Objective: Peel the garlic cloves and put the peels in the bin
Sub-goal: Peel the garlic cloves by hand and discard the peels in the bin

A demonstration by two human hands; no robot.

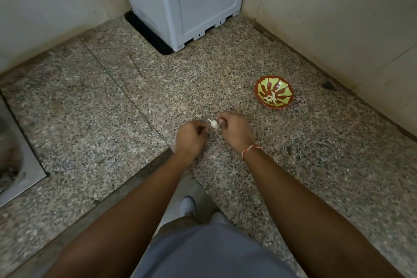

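A small white garlic clove [214,123] with a thin tail shows between my two hands, just above the speckled stone counter [117,106]. My right hand [232,130], a red-and-white thread on its wrist, pinches the clove at its right end with thumb and fingertips. My left hand [191,136] is a short gap to the left of the clove, fingers curled into the palm; nothing shows in it. A red bowl with a green pattern [274,92] stands to the right and farther back, with several pale peeled pieces at its bottom.
A grey plastic box-shaped unit [187,4] stands on a black mat in the back corner. Walls close off the counter at the back left and right. A steel sink [13,160] is set into the counter at far left. The counter's front edge runs diagonally below my left forearm.
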